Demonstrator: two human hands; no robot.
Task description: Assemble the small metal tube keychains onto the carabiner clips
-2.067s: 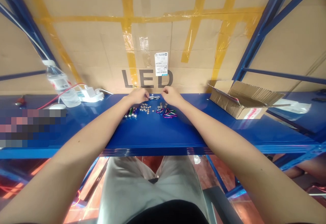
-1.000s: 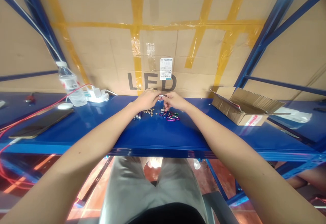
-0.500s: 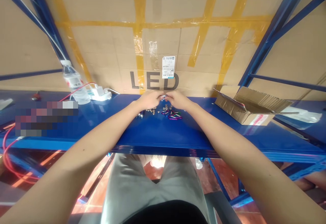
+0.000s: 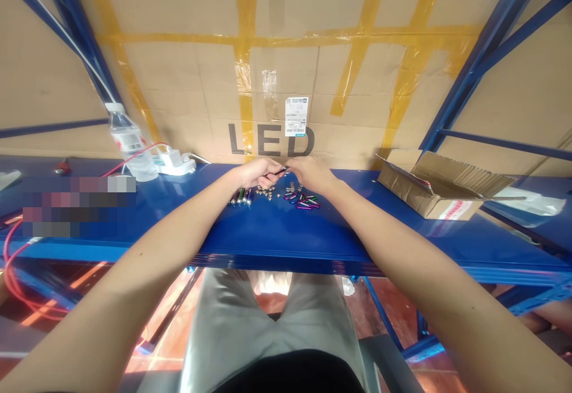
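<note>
Both my hands meet over the far middle of a blue metal shelf (image 4: pixel 277 235). My left hand (image 4: pixel 255 172) is closed on a small dark cylindrical piece (image 4: pixel 279 170), and my right hand (image 4: pixel 311 172) pinches its other end. Just below my hands lie a few small coloured tubes (image 4: pixel 241 196), a scatter of little metal parts (image 4: pixel 267 190) and a heap of coloured carabiner clips (image 4: pixel 305 200).
A big taped cardboard box marked LED (image 4: pixel 272 71) stands behind the hands. A water bottle (image 4: pixel 127 142) and a white plug strip (image 4: pixel 173 162) with a red cable are at the left. An open cardboard box (image 4: pixel 435 184) lies at the right.
My hands came together from slightly apart and lifted the small piece a little off the shelf. The view shifted right and up.
</note>
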